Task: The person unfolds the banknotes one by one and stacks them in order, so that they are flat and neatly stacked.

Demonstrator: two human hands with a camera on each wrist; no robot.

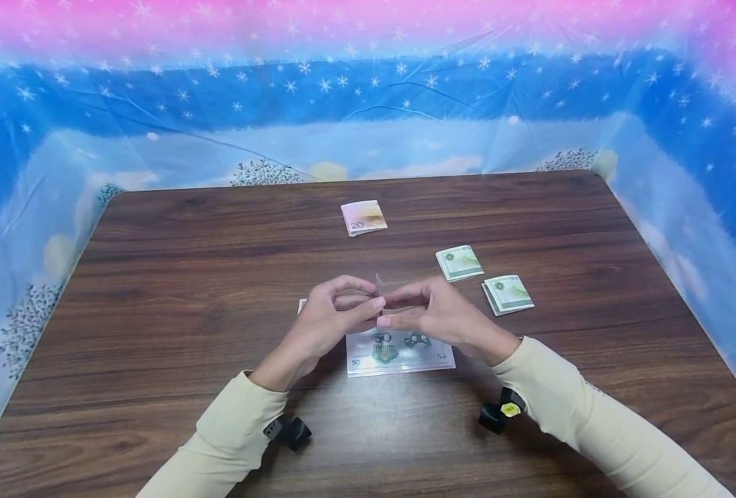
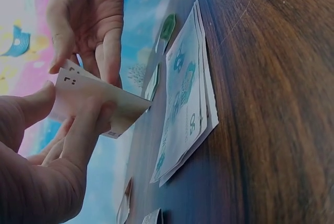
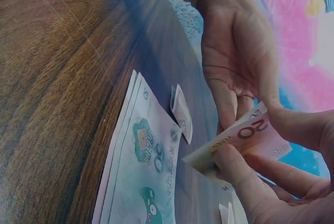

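Note:
Between my two hands stands a folded 20 yuan banknote (image 3: 245, 130), edge-on in the head view and above the tabletop. My left hand (image 1: 318, 321) pinches it from the left with thumb and fingers. From the right, my right hand (image 1: 449, 318) pinches the same note. Below the hands lies a small stack of flat 50 banknotes (image 1: 399, 358), printed in green; its far part is hidden by the hands. Past my left hand a pale paper corner (image 1: 302, 304) shows, the rest covered.
Farther back on the brown wooden table (image 1: 187, 277) lies a folded 20 banknote (image 1: 364, 216). To the right are two folded green banknotes, one nearer the middle (image 1: 459, 263) and one farther right (image 1: 508, 294). A snowflake-patterned cloth (image 1: 343, 90) hangs behind the table.

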